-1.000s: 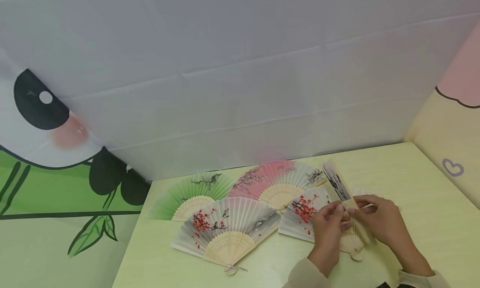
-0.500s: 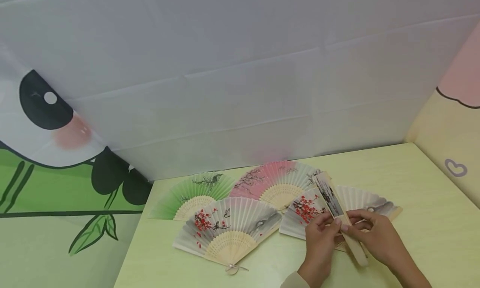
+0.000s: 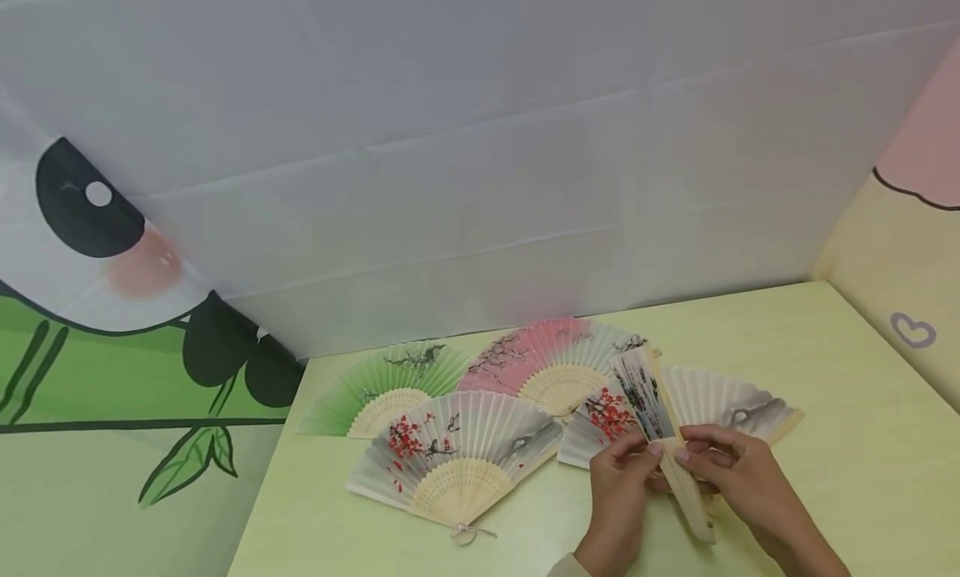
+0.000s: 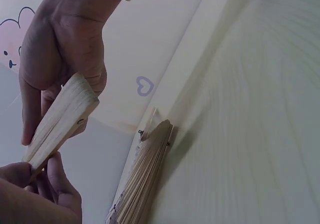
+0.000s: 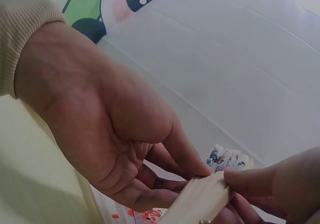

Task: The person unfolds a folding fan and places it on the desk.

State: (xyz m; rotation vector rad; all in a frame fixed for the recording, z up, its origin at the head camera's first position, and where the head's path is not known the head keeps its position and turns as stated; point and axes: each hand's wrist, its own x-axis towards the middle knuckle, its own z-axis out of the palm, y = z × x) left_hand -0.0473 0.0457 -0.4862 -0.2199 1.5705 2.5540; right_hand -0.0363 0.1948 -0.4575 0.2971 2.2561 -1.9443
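Observation:
In the head view I hold a nearly folded hand fan (image 3: 681, 481) tilted above the table, its printed leaf at the top and its pale wooden ribs below. My left hand (image 3: 621, 492) pinches its left edge between thumb and fingers. My right hand (image 3: 738, 477) pinches the opposite edge at about the same height. Both wrist views show the thumbs and fingers meeting on the ribs; the left wrist view shows the rib end with its rivet. Behind the held fan lies a spread grey-white fan (image 3: 701, 393) with red blossoms, partly hidden by my hands.
Three more spread fans lie to the left: a green one (image 3: 431, 368), a pink one (image 3: 517, 364) and another grey-white one with red blossoms (image 3: 483, 427). They rest on a pale yellow-green table (image 3: 840, 377). A white cloth wall (image 3: 480, 185) stands behind.
The held fan and both hands have moved left and toward me, uncovering the right part of the grey-white fan behind. The held fan's leaf is slightly more spread than half a second ago.

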